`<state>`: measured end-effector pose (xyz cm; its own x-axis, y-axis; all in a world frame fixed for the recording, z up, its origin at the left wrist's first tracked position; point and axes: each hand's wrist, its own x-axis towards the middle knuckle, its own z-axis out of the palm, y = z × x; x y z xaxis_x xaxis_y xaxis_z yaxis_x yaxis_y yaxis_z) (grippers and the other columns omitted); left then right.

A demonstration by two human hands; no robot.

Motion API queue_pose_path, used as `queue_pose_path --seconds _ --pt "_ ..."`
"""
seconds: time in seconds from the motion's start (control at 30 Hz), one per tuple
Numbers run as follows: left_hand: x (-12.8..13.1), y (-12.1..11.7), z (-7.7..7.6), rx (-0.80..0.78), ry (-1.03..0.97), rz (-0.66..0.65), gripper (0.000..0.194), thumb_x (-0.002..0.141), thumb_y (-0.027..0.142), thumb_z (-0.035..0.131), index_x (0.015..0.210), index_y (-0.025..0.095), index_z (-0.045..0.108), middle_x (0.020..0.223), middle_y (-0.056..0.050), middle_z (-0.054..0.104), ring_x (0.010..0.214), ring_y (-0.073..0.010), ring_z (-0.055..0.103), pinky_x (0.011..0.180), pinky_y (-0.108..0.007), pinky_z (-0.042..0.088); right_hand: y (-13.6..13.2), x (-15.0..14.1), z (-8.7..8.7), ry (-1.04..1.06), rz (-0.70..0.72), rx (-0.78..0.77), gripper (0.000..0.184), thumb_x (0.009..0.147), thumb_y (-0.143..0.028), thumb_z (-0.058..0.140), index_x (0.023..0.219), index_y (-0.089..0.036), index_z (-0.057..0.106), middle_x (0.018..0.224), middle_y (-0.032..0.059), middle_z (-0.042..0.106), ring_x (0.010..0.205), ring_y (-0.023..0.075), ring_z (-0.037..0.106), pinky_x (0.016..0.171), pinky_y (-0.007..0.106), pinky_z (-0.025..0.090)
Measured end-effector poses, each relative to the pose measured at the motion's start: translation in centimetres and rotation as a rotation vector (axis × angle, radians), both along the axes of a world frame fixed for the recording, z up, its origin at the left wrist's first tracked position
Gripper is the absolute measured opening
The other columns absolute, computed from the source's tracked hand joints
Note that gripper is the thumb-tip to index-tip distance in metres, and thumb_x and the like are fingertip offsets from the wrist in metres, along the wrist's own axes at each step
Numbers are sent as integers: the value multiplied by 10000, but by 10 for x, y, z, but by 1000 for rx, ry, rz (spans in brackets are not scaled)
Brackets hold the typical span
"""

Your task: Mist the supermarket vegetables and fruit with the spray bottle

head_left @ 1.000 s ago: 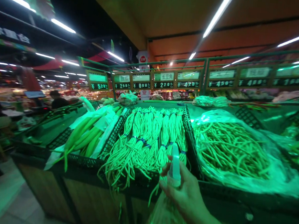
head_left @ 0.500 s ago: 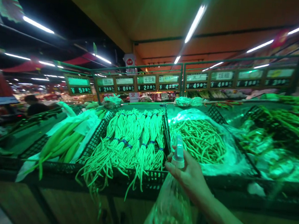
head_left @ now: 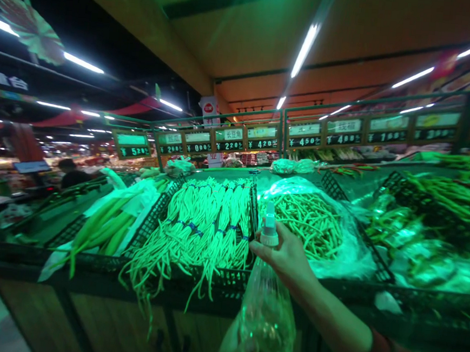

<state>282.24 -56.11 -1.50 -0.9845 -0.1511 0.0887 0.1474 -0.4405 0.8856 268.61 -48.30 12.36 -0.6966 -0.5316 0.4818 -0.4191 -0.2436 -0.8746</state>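
Note:
My right hand (head_left: 282, 250) is closed around the neck of a clear spray bottle (head_left: 268, 314), just below its pale spray head (head_left: 269, 225). The bottle hangs upright in front of the display and has clear liquid near its base. At its lower left, a pale, blurred shape looks like my left hand (head_left: 227, 346), its fingers mostly hidden by the bottle. Behind the bottle lie tied bundles of long beans (head_left: 199, 216) in a black crate. To their right, loose green beans (head_left: 313, 220) rest in clear plastic.
Long green gourds (head_left: 105, 220) lie in white wrap at the left. Bagged greens (head_left: 425, 245) fill the right side. Price signs (head_left: 230, 137) hang from a rail behind the vegetables. The stand's dark front edge (head_left: 332, 289) runs across, and a person (head_left: 72, 174) is far left.
My right hand and the spray bottle have shifted slightly left and up in view. The camera has turned a little, so the left background sits farther right.

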Motion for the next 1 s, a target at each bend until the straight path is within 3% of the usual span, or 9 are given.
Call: queue_pose_path --seconds 0.1,0.2,0.43,0.5,0.63,0.77,0.83,0.93,1.0 --pt "-7 -1 -9 0 -8 -41 451 791 504 698 1054 140 654 862 -38 723 667 -128 645 647 -303 529 3 -10 0 13 3 1 360 645 -384 775 898 -188 611 798 17 659 742 214 626 679 336 488" --pt "-15 1 -16 33 -32 -59 617 677 598 754 1089 150 655 822 -63 746 639 -146 654 609 -290 491 4 -19 -2 4 -11 -8 379 632 -404 767 900 -187 609 811 33 667 759 228 637 688 352 496" --pt "-38 10 -25 52 -78 -87 658 614 614 791 1071 160 661 812 -64 757 611 -146 665 552 -256 458 18 -34 1 17 -64 2 358 603 -399 757 854 -189 611 780 32 662 725 215 616 643 334 480" --pt "-42 13 -25 57 -95 -97 629 621 603 793 1053 164 668 791 -60 751 602 -146 665 557 -257 467 27 -36 5 25 -78 10 306 603 -388 745 786 -190 600 708 8 626 668 196 592 614 318 460" --pt "-49 23 -19 71 -107 -90 577 680 552 773 1141 227 655 975 -70 747 659 -140 681 593 -255 504 44 -40 9 20 -129 16 307 614 -393 736 802 -183 614 657 -17 598 614 182 570 598 311 447" --pt "-67 35 -14 52 -12 -76 764 538 601 831 1166 205 649 1049 -97 730 669 -143 661 531 -234 511 60 -48 7 3 -193 -5 418 625 -439 746 926 -172 632 784 31 678 729 228 640 683 343 487" --pt "-79 40 -13 25 13 -82 788 477 629 843 1096 174 669 942 -98 751 580 -131 652 475 -222 506 68 -51 6 -8 -221 -7 450 628 -455 758 953 -171 633 834 54 704 782 250 664 716 356 496" --pt "-92 48 -11 -15 1 -94 844 396 630 870 1070 166 664 803 -79 767 436 -112 622 391 -203 489 81 -54 6 -21 -276 1 451 637 -471 751 948 -166 634 792 59 704 751 265 665 679 362 484" --pt "-95 55 -7 -3 -1 -92 899 382 624 873 1123 167 650 881 -101 782 507 -140 670 400 -198 498 90 -54 5 -36 -327 2 443 648 -479 729 948 -167 632 759 56 696 714 266 655 648 365 469"
